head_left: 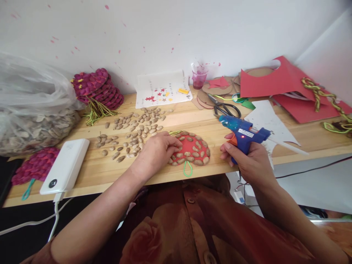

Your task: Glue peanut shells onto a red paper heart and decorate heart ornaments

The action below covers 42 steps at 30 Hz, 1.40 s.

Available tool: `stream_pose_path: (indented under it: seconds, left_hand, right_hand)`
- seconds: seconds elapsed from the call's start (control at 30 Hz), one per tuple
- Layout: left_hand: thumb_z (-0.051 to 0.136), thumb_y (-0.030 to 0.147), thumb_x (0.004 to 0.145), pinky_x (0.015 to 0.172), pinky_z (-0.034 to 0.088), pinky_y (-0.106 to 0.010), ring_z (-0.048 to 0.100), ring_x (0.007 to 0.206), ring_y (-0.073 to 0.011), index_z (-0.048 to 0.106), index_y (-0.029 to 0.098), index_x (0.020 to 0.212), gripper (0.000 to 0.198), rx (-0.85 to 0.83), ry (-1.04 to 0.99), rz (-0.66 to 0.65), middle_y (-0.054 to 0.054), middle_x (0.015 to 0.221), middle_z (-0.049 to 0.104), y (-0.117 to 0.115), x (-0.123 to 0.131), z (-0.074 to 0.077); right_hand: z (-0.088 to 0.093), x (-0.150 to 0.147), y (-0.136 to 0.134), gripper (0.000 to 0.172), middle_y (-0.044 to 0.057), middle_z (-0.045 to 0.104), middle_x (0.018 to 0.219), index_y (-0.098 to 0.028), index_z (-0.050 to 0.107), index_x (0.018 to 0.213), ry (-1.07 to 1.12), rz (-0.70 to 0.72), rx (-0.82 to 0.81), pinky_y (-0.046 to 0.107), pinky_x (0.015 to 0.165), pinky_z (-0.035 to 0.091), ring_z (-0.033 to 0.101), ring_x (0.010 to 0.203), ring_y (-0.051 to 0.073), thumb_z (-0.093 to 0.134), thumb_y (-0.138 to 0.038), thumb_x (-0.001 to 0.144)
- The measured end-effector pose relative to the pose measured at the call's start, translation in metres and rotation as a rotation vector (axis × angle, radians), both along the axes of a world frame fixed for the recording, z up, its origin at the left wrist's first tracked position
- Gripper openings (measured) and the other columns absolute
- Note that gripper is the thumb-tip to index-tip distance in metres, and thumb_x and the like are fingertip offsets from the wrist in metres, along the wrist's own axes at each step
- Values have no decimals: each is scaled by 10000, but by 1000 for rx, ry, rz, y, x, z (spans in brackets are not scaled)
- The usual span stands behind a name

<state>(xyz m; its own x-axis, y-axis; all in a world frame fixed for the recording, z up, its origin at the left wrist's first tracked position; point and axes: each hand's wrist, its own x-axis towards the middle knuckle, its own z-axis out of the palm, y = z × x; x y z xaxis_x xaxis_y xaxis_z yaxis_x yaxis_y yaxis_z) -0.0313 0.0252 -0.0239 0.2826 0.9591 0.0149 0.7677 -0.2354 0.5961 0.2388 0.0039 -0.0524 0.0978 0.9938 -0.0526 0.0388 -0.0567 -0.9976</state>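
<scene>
A red disc (191, 148) partly covered with glued nut shells lies near the front edge of the wooden table (192, 117), a green loop hanging from its near side. My left hand (158, 150) rests on the disc's left edge, fingers curled and pressing a shell there. My right hand (247, 159) is wrapped round the grip of a blue glue gun (243, 132), held just right of the disc with its nozzle pointing left. Several loose shells (134, 130) are scattered on the table behind my left hand.
A white power bank (66, 165) with a cable lies front left. A plastic bag of shells (33, 110) sits far left. Stacked purple discs (99, 88), scissors (224, 107), a sticker sheet (162, 90), a plastic cup (199, 75), red paper (277, 79) and cord (319, 91) line the back.
</scene>
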Motion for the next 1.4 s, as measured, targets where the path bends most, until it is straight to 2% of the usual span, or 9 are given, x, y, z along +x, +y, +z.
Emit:
stream_pose_path:
  seconds: [0.27, 0.6, 0.73, 1.07, 1.4]
  left_hand:
    - [639, 140, 863, 834, 534, -281, 692, 807, -153, 817, 241, 913, 211, 26, -43, 22, 0, 896, 752, -1, -6, 10]
    - [651, 248, 892, 820, 527, -316, 673, 781, -173, 788, 227, 838, 148, 58, 37, 54, -13, 866, 750, -2, -9, 14]
    - [632, 230, 883, 827, 525, -320, 667, 784, -177, 773, 217, 877, 142, 62, 84, 98, -21, 891, 755, -4, -9, 17]
    - [687, 246, 847, 780, 534, -316, 674, 735, -183, 782, 229, 826, 99, 6, 138, 91, -20, 813, 750, -5, 6, 17]
    - [688, 228, 843, 756, 518, -351, 688, 763, -221, 777, 235, 766, 118, -29, 288, 119, -37, 853, 774, -3, 19, 23]
  right_hand:
    - [-1, 0, 0, 223, -1, 713, 756, -239, 672, 1027, 6, 0, -3, 213, 441, 461, 660, 600, 142, 778, -356, 869]
    - [1, -1, 0, 226, -4, 706, 754, -245, 672, 1018, 11, -7, -7, 213, 436, 455, 665, 599, 141, 787, -357, 859]
    - [2, -2, -1, 243, 0, 705, 754, -244, 664, 1019, 4, -12, -14, 233, 430, 459, 666, 597, 156, 787, -370, 852]
    - [2, -1, 0, 208, 1, 704, 734, -241, 663, 1015, -18, 3, -8, 240, 433, 453, 639, 571, 146, 761, -361, 876]
    - [2, 0, -1, 227, -7, 707, 729, -243, 664, 1018, -11, 0, -8, 242, 442, 456, 639, 567, 146, 772, -368, 863]
